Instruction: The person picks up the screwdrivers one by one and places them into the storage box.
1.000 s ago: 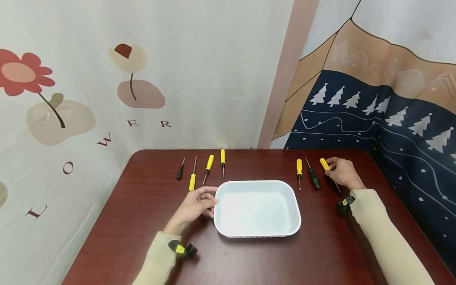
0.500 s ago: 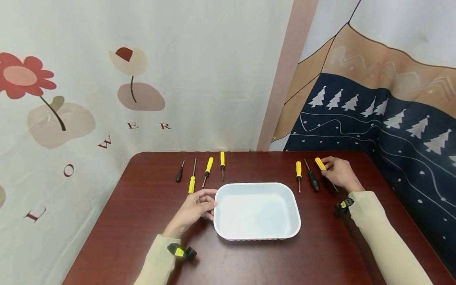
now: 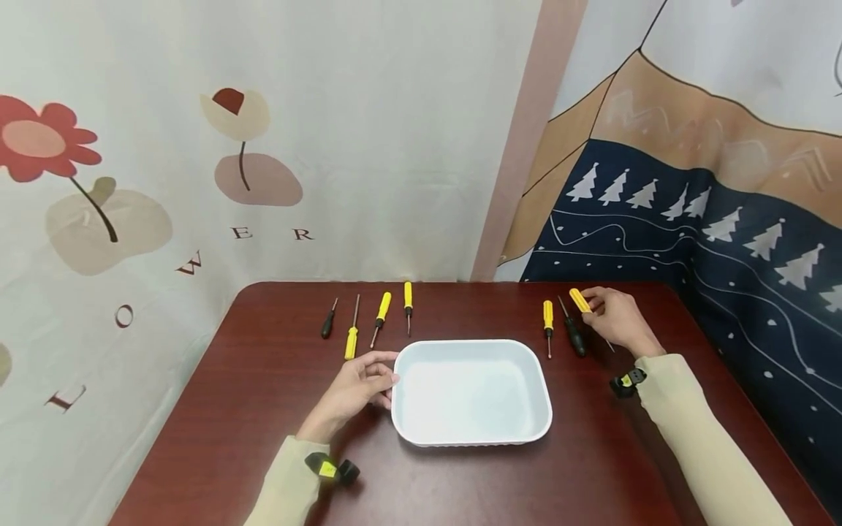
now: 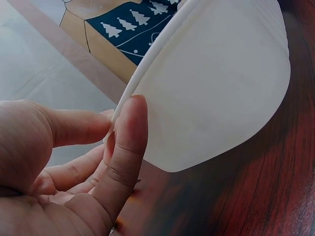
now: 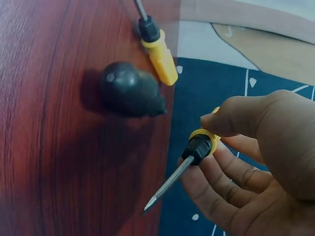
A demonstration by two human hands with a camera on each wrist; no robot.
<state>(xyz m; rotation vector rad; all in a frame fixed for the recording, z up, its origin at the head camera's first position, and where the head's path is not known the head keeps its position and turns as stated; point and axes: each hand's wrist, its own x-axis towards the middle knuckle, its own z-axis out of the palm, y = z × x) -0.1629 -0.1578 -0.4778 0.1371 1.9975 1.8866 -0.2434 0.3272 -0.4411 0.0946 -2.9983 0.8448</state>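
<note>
A white rectangular tray (image 3: 472, 398) rests on the table. My left hand (image 3: 349, 394) holds its left rim; in the left wrist view the thumb and a finger pinch the tray's rim (image 4: 147, 59). At the right, my right hand (image 3: 618, 319) grips a yellow-handled screwdriver (image 3: 579, 300). The right wrist view shows its black collar (image 5: 198, 147) and bare metal shaft (image 5: 170, 184) pointing away from the fingers. Beside that hand lie a black-handled screwdriver (image 3: 575, 340) and another yellow-handled screwdriver (image 3: 548, 315).
Left of centre, behind the tray, lie a small black screwdriver (image 3: 327, 326) and three yellow-handled ones, including the leftmost yellow screwdriver (image 3: 351, 343). A printed curtain (image 3: 395, 146) hangs directly behind the dark red table (image 3: 237, 409).
My right hand has moved a little left with the yellow-handled screwdriver, closer to the black one. The left hand keeps its hold on the tray, which stays put.
</note>
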